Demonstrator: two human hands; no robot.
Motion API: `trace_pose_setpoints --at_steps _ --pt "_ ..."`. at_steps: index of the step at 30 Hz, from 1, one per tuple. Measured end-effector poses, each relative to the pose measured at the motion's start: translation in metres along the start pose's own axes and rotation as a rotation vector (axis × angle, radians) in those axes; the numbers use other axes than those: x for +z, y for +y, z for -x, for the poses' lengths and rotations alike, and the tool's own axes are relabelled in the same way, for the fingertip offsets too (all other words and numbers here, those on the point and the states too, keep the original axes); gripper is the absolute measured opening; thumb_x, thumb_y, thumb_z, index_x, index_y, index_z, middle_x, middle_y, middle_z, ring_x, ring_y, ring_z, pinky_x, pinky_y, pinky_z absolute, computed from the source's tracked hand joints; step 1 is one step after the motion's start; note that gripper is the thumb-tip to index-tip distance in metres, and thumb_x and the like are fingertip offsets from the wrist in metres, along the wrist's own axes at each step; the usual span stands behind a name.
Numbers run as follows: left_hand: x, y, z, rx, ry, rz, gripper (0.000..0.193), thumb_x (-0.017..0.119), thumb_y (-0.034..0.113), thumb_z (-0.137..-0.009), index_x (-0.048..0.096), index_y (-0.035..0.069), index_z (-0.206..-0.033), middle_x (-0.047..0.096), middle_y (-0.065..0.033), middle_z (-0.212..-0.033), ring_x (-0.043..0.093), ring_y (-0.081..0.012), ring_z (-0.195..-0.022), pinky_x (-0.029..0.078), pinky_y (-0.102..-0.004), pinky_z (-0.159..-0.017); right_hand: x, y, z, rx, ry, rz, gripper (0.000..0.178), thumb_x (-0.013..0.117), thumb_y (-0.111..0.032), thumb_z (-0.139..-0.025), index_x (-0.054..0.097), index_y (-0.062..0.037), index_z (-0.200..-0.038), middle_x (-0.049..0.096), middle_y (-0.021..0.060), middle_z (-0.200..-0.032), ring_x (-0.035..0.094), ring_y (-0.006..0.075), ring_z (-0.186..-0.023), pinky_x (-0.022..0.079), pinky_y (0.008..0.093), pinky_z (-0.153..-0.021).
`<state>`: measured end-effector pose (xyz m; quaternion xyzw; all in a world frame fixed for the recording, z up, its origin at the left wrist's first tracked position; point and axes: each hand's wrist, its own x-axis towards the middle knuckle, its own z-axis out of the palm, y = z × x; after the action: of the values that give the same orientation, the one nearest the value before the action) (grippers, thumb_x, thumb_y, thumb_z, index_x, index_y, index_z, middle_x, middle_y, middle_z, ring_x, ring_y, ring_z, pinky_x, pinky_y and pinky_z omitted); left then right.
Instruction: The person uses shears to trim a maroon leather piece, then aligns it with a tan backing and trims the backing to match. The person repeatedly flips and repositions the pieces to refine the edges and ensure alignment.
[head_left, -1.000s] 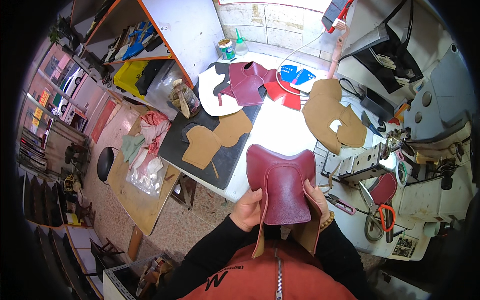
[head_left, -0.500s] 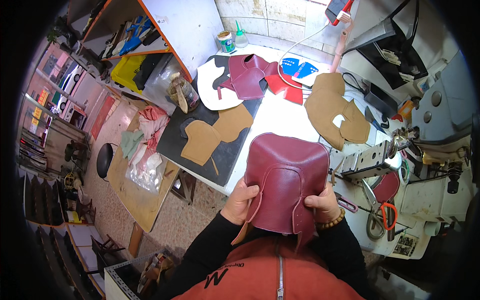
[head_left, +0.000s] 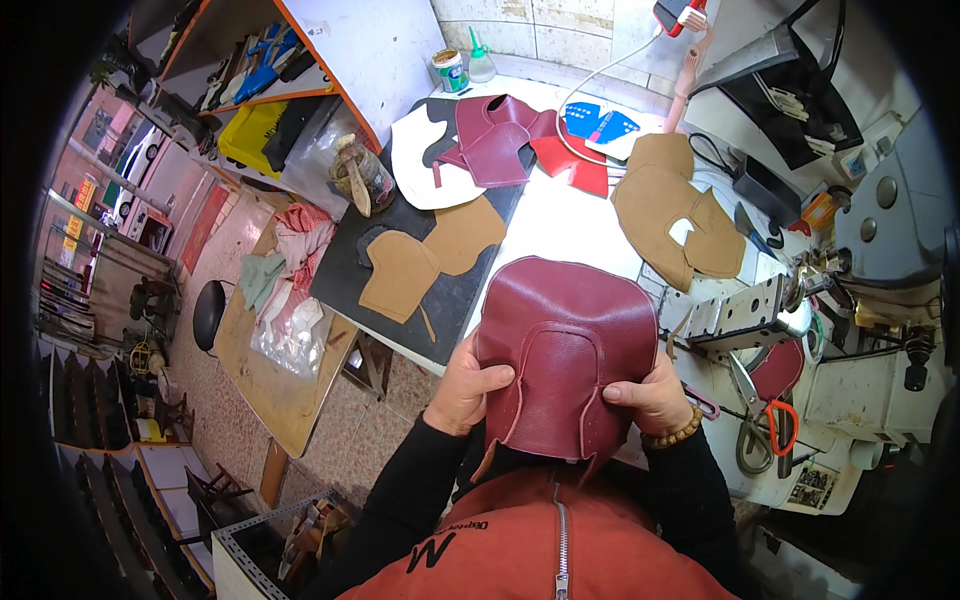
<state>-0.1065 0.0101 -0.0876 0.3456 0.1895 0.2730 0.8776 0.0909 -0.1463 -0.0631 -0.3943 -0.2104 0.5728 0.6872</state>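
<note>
Held up in front of my chest is a stitched maroon leather shoe upper (head_left: pixel 565 305), with a curved seam across its middle and loose flaps at its lower edge. My left hand (head_left: pixel 462 388) is closed on its left side, thumb on the front face and fingers hidden behind. On the other side my right hand (head_left: pixel 652 396), wearing a beaded bracelet, grips it the same way. Beyond it on the white table lie tan leather pieces (head_left: pixel 400 275), a larger tan piece (head_left: pixel 650 215) and another maroon leather piece (head_left: pixel 490 140).
A sewing machine (head_left: pixel 745 318) stands to the right, with orange-handled scissors (head_left: pixel 780 428) near it. A brush jar (head_left: pixel 362 180) sits by the shelf unit at the left. At the back are a tin (head_left: pixel 450 70) and a green-tipped bottle (head_left: pixel 480 65). A low wooden board (head_left: pixel 275 395) lies left.
Both hands and the shoe upper have shifted slightly left, and the upper's front is spread a little wider. My grip on both sides stays.
</note>
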Motion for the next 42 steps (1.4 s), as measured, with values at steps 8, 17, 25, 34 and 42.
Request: trace_pose_setpoints --at_steps 8,17,25,34,42 --pt "-0.012 -0.007 0.003 -0.096 -0.057 0.13 0.071 0.079 0.006 -0.081 0.046 0.001 -0.143 0.06 -0.0108 -0.134 0.061 -0.0206 -0.119 0.049 -0.0369 -0.104 0.002 0.001 0.001 0.05 -0.019 -0.008 0.049 0.08 0.002 -0.078 0.065 0.0006 -0.125 0.071 0.0083 -0.118 0.067 0.0169 -0.104 0.052 0.0325 -0.094" --pt "-0.015 -0.023 0.008 -0.152 -0.122 0.413 0.065 0.072 0.005 -0.09 0.04 0.002 -0.147 0.058 -0.0143 -0.138 0.06 -0.0257 -0.124 0.049 -0.0421 -0.107 0.0 0.007 0.0 0.063 -0.02 -0.078 0.061 0.084 -0.001 -0.074 0.061 -0.0003 -0.13 0.069 0.008 -0.123 0.064 0.0186 -0.112 0.048 0.0361 -0.101" --pt "-0.003 -0.02 0.012 -0.159 -0.19 0.466 0.071 0.073 0.011 -0.091 0.036 0.003 -0.15 0.055 -0.0142 -0.142 0.058 -0.0267 -0.126 0.048 -0.0433 -0.108 -0.013 0.016 0.002 0.071 -0.021 -0.112 0.072 0.085 0.005 -0.068 0.058 -0.0034 -0.135 0.066 0.0062 -0.129 0.061 0.0196 -0.118 0.045 0.0376 -0.106" --pt "-0.007 -0.02 0.014 -0.143 -0.157 0.433 0.071 0.076 0.01 -0.087 0.04 0.003 -0.148 0.057 -0.0137 -0.14 0.06 -0.0263 -0.124 0.05 -0.0423 -0.106 -0.015 0.011 0.001 0.086 -0.093 -0.069 0.069 0.082 0.004 -0.071 0.058 -0.0026 -0.135 0.066 0.0068 -0.128 0.061 0.0194 -0.118 0.045 0.0371 -0.105" --pt "-0.012 -0.017 0.012 -0.102 -0.104 0.372 0.071 0.077 0.006 -0.083 0.043 0.001 -0.145 0.058 -0.0127 -0.138 0.061 -0.0249 -0.122 0.051 -0.041 -0.104 -0.008 0.003 0.0 0.113 -0.088 -0.023 0.06 0.08 0.004 -0.075 0.061 -0.0004 -0.132 0.068 0.0083 -0.125 0.063 0.0191 -0.113 0.047 0.0359 -0.103"
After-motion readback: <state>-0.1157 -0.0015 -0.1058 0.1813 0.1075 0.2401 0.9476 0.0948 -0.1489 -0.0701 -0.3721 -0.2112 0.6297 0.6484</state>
